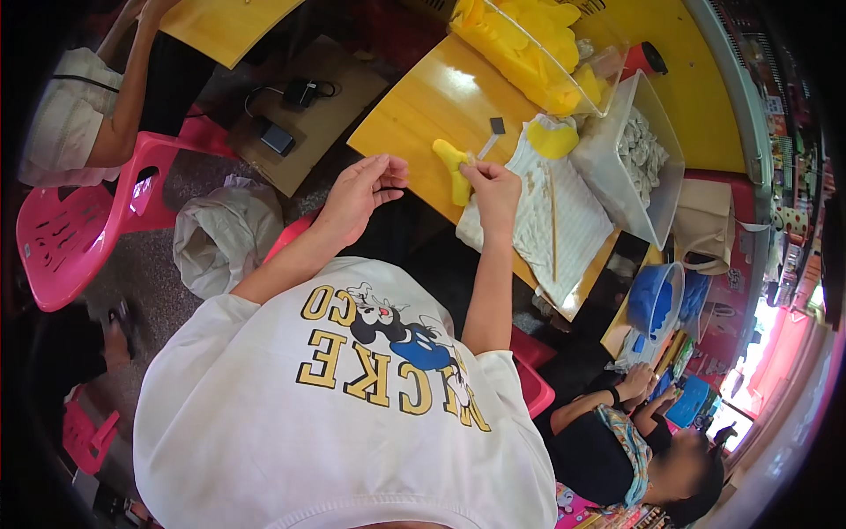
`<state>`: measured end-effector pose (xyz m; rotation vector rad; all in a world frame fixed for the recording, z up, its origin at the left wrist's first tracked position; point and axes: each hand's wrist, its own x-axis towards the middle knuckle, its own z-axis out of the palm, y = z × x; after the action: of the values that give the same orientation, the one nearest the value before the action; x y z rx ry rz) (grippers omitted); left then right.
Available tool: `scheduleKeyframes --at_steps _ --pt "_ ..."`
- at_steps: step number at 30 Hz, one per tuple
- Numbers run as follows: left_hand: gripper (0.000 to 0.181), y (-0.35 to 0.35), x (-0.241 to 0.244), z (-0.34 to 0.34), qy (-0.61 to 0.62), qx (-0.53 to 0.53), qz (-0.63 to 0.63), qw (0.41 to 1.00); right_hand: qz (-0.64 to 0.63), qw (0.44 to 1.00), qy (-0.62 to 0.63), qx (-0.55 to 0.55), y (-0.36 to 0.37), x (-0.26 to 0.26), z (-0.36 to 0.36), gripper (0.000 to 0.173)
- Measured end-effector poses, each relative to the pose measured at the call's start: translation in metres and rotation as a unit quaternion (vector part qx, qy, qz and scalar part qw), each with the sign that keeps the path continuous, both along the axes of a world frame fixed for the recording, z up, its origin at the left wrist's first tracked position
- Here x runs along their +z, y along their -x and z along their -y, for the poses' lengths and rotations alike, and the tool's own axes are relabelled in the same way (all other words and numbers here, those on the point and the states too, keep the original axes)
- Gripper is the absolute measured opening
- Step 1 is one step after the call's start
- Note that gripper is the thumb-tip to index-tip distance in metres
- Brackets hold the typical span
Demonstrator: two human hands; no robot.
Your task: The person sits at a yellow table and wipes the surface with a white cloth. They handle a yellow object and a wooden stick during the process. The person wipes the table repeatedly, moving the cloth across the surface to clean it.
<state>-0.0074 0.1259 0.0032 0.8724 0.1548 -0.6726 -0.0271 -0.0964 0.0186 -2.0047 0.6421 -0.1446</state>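
Note:
My right hand (494, 193) pinches the edge of a small curved yellow fabric piece (453, 165) between thumb and fingertips, over the yellow tabletop (413, 125). To its left, my left hand (367, 195) is raised off the table's edge with nothing in it and its fingers apart. A white ribbed cloth (575, 218) lies under and beyond my right wrist. A thin wooden stick (554, 228) rests on the cloth. At the cloth's far end is a flat yellow piece (554, 139). Close by lies a small dark square with a pale strip (497, 125).
A clear bin of yellow pieces (522, 40) and a clear bin of greyish-white pieces (641, 152) stand along the far side. Rightward are a tub of blue pieces (654, 301) and a seated person (601, 449). Another person (73, 119) sits left, by a pink chair (73, 244).

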Motion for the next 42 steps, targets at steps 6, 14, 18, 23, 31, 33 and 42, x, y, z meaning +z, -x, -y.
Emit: scheduleKeyframes --at_steps 6,14,18,23,31,33,42 --pt "0.029 0.004 -0.004 0.002 -0.011 -0.056 -0.025 0.998 -0.023 0.988 0.148 0.041 -0.001 0.004 -0.006 0.014" --pt "0.043 -0.007 0.0 0.01 0.216 -0.236 -0.251 0.914 0.147 0.97 -0.097 0.169 0.023 0.043 -0.029 0.013" --pt "0.037 -0.011 0.005 0.009 0.26 -0.188 -0.298 0.899 0.196 0.954 0.023 0.224 0.029 0.066 -0.039 0.016" --pt "0.031 -0.017 0.02 0.012 0.251 -0.142 -0.256 0.923 0.243 0.962 0.064 0.108 0.049 0.062 -0.043 0.022" --pt "0.032 -0.011 0.024 0.017 0.168 -0.173 -0.141 0.96 0.213 0.973 0.062 0.07 0.056 0.056 -0.058 0.022" --pt "0.031 -0.01 0.024 0.018 0.156 -0.164 -0.132 0.965 0.214 0.971 0.071 0.077 0.056 0.052 -0.057 0.023" --pt "0.028 -0.007 0.019 0.022 0.102 -0.111 -0.109 0.983 0.238 0.964 0.1 0.061 0.058 0.046 -0.065 0.022"
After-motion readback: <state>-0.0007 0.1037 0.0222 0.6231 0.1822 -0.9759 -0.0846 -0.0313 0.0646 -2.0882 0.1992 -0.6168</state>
